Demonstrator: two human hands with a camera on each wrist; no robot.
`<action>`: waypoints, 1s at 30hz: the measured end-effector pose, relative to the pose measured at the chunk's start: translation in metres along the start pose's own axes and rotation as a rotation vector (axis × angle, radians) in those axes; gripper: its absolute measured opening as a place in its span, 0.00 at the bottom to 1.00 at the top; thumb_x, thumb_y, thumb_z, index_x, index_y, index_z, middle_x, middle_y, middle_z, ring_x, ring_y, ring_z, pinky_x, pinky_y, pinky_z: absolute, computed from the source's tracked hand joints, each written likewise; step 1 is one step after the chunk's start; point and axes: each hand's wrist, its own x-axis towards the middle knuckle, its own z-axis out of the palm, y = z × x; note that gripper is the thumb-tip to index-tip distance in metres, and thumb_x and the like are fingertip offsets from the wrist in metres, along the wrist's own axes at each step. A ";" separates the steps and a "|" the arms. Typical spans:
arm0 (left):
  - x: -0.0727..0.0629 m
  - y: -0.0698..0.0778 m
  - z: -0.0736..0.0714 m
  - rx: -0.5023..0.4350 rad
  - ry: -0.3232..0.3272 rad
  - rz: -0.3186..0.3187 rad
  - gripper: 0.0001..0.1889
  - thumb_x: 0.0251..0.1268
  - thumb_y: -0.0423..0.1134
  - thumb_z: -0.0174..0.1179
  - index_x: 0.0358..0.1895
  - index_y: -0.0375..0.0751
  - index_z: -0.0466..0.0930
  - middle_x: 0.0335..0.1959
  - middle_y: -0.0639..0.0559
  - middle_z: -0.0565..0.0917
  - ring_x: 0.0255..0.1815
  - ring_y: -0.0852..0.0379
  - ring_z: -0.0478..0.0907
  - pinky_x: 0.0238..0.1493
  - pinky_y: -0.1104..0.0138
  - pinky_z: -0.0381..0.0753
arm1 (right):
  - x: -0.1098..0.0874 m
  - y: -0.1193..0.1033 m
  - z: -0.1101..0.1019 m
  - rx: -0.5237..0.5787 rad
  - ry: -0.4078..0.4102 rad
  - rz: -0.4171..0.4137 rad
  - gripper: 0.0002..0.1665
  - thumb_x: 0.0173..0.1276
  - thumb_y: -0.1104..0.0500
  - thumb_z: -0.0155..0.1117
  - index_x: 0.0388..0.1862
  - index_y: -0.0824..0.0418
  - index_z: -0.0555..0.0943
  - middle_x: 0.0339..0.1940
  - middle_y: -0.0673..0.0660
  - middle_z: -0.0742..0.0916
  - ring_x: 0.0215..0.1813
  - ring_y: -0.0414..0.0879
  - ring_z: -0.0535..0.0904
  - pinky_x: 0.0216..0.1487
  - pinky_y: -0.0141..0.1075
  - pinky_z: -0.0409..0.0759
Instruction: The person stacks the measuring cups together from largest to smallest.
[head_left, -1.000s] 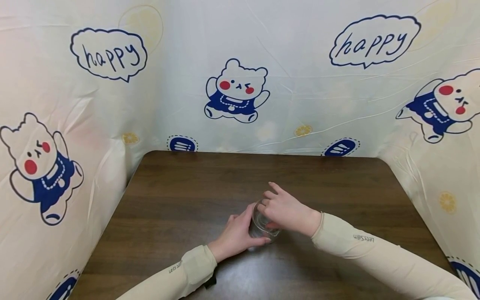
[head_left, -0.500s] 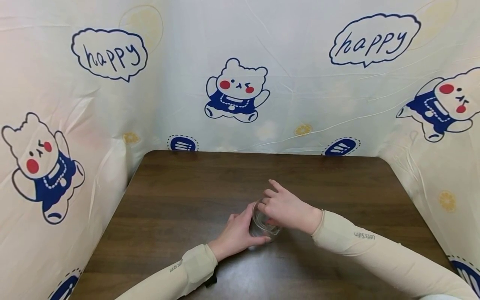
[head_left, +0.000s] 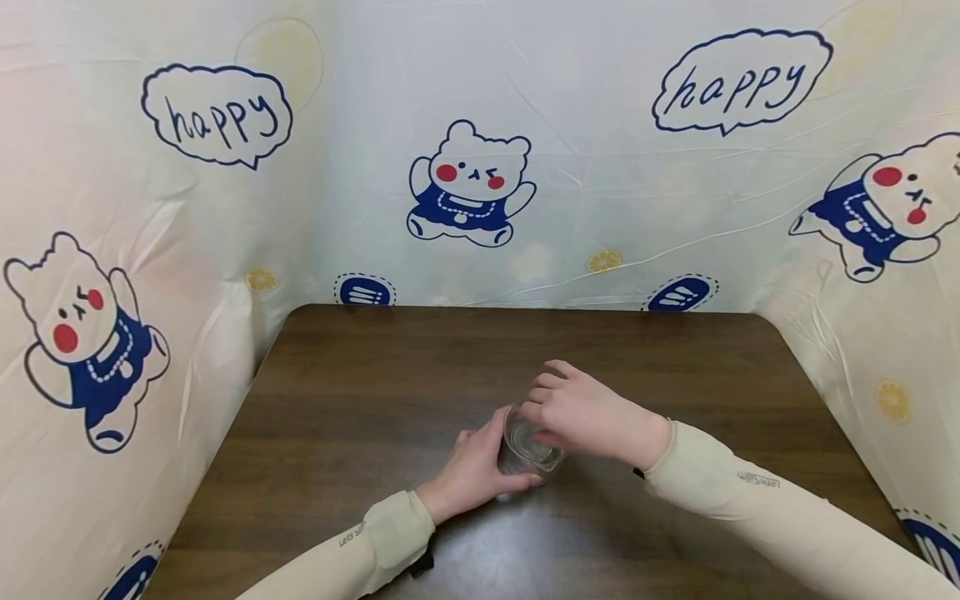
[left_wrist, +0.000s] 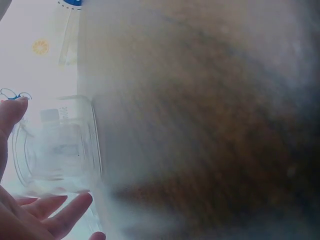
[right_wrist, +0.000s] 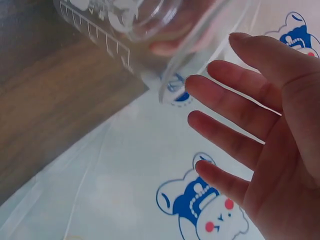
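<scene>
A clear glass beaker (head_left: 517, 461) with white graduation marks stands on the brown table, its markings plainest in the right wrist view. Inside it sits a smaller clear glass vessel (left_wrist: 55, 155). My left hand (head_left: 472, 467) grips the beaker's outside, thumb on the near side and fingers round the far side. My right hand (head_left: 588, 415) hovers over the rim. In the right wrist view its fingers (right_wrist: 230, 100) are spread and loosely bent beside the rim, holding nothing.
The dark brown wooden table (head_left: 375, 375) spreads on all sides of the beaker. A pale cloth (head_left: 600, 192) printed with bears and the word "happy" hangs round the back and both sides.
My right hand, whose fingers dipped inside the beaker's mouth before, has drawn up and a little to the right. The left hand keeps its grip, and the beaker stays in place.
</scene>
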 end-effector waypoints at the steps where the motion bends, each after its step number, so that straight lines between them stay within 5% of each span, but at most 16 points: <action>1: 0.000 0.000 0.000 0.004 0.003 0.002 0.53 0.57 0.62 0.75 0.79 0.40 0.58 0.70 0.46 0.79 0.62 0.53 0.80 0.58 0.45 0.71 | -0.001 0.001 -0.002 0.002 0.014 0.002 0.18 0.57 0.45 0.82 0.39 0.52 0.86 0.36 0.47 0.89 0.48 0.48 0.83 0.63 0.49 0.76; 8: 0.000 0.001 0.001 0.007 0.025 0.018 0.53 0.55 0.61 0.77 0.78 0.41 0.59 0.68 0.47 0.80 0.63 0.52 0.80 0.55 0.46 0.72 | -0.015 0.010 -0.013 0.046 0.091 0.047 0.15 0.65 0.48 0.77 0.31 0.54 0.81 0.32 0.48 0.86 0.42 0.47 0.82 0.54 0.44 0.78; 18: -0.001 0.000 0.004 0.026 0.040 0.010 0.53 0.54 0.60 0.77 0.78 0.42 0.59 0.64 0.48 0.82 0.60 0.49 0.80 0.55 0.48 0.72 | -0.040 0.015 -0.009 0.101 0.167 0.182 0.17 0.65 0.51 0.75 0.47 0.59 0.85 0.40 0.51 0.88 0.46 0.49 0.84 0.51 0.45 0.81; 30: -0.002 0.002 0.002 0.020 0.043 0.014 0.54 0.53 0.59 0.78 0.79 0.43 0.59 0.66 0.49 0.80 0.61 0.50 0.80 0.56 0.48 0.71 | -0.075 0.020 0.003 0.083 0.200 0.321 0.16 0.67 0.50 0.69 0.44 0.61 0.86 0.41 0.55 0.88 0.48 0.54 0.84 0.51 0.50 0.81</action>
